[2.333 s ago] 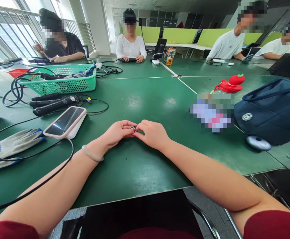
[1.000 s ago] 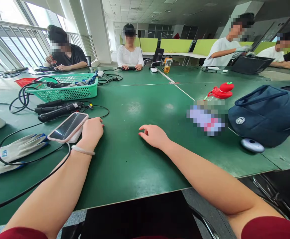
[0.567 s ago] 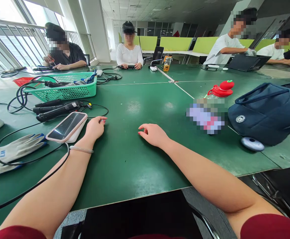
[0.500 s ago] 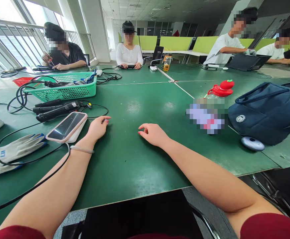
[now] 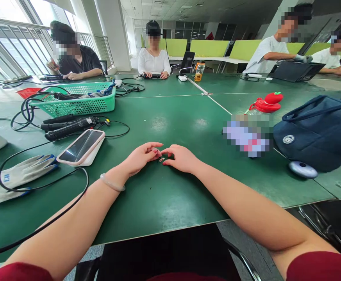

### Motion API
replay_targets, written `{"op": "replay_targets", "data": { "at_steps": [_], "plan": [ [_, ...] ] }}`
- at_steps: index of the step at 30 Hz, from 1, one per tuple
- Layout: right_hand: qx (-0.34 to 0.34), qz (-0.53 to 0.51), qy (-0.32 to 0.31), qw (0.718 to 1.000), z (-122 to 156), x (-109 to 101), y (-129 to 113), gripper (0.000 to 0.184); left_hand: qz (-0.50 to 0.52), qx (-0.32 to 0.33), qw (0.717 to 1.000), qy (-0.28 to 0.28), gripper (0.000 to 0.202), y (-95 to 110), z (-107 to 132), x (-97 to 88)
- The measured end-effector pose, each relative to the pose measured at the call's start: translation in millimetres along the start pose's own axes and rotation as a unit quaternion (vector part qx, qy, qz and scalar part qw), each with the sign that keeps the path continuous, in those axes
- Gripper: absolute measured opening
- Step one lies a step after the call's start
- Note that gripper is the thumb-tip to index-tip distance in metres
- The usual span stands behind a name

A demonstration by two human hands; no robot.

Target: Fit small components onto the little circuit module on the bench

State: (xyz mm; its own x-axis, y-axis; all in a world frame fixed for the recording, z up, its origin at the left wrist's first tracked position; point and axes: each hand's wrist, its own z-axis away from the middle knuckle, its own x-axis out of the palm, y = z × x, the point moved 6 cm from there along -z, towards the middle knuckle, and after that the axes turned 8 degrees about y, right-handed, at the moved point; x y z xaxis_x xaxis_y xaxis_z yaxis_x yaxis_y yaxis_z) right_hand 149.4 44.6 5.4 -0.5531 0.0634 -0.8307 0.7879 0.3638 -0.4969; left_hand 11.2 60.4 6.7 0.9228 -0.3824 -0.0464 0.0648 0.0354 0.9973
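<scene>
My left hand [image 5: 142, 158] reaches over the green table with its thumb and fingers pinched together. At its fingertips is a small shiny thing [image 5: 161, 159], too small to name. My right hand [image 5: 183, 158] faces it, fingertips close to those of the left hand. Its index finger and thumb are curved, with a gap between them around the shiny thing; whether they touch it I cannot tell. A pale bangle [image 5: 112, 182] circles my left wrist. Left of that hand lies a phone in a pink case [image 5: 81, 147], resting on a white object [image 5: 93, 154].
Black handheld devices [image 5: 70, 128] with cables and a green basket [image 5: 73, 111] stand at left, near a work glove [image 5: 26, 171]. At right are a dark blue bag [image 5: 319, 132], a red-lidded bottle [image 5: 265, 105] and a white-blue round object [image 5: 302, 169]. Several people sit or stand around the table.
My left hand has moved right, from beside the phone to my right hand's fingertips. My right hand has hardly moved. The view has shifted slightly.
</scene>
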Motion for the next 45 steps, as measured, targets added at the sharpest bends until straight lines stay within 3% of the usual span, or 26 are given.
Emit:
{"op": "replay_targets", "data": {
  "at_steps": [3,6,10,15,24,29,36,45],
  "plan": [
    [-0.024,0.006,0.002,1.0,0.6,2.7,-5.3,0.027,0.078,-0.033,0.996,-0.03,0.038,-2.5,2.3,2.7],
    [-0.022,0.007,0.007,1.0,-0.9,4.8,-5.6,0.016,0.079,-0.022,0.996,-0.034,0.038,-1.3,2.0,2.3],
    [-0.017,-0.012,0.01,1.0,-2.9,3.1,-5.0,0.007,-0.039,0.011,0.999,0.01,0.032,-1.7,-3.2,-5.1],
    [0.002,-0.04,0.017,0.999,-1.9,-4.1,-1.9,0.008,-0.2,0.043,0.978,0.045,0.03,1.1,-4.5,-7.8],
    [0.05,-0.099,0.082,0.99,-2.9,-17.0,6.5,0.018,-0.078,0.015,0.996,0.038,0.038,-3.4,-4.7,-2.6],
    [0.043,-0.123,0.103,0.986,-0.7,-16.4,-1.8,0.019,-0.115,0.038,0.992,0.028,0.04,-2.1,-3.0,0.6],
    [0.043,-0.117,0.104,0.987,-0.2,-16.1,-3.0,0.016,-0.306,0.142,0.94,0.046,0.039,12.5,5.4,2.3],
    [0.02,-0.103,0.12,0.987,0.9,-17.7,-6.7,0.018,-0.368,0.159,0.914,0.058,0.041,20.9,9.6,4.0]
  ]
}}
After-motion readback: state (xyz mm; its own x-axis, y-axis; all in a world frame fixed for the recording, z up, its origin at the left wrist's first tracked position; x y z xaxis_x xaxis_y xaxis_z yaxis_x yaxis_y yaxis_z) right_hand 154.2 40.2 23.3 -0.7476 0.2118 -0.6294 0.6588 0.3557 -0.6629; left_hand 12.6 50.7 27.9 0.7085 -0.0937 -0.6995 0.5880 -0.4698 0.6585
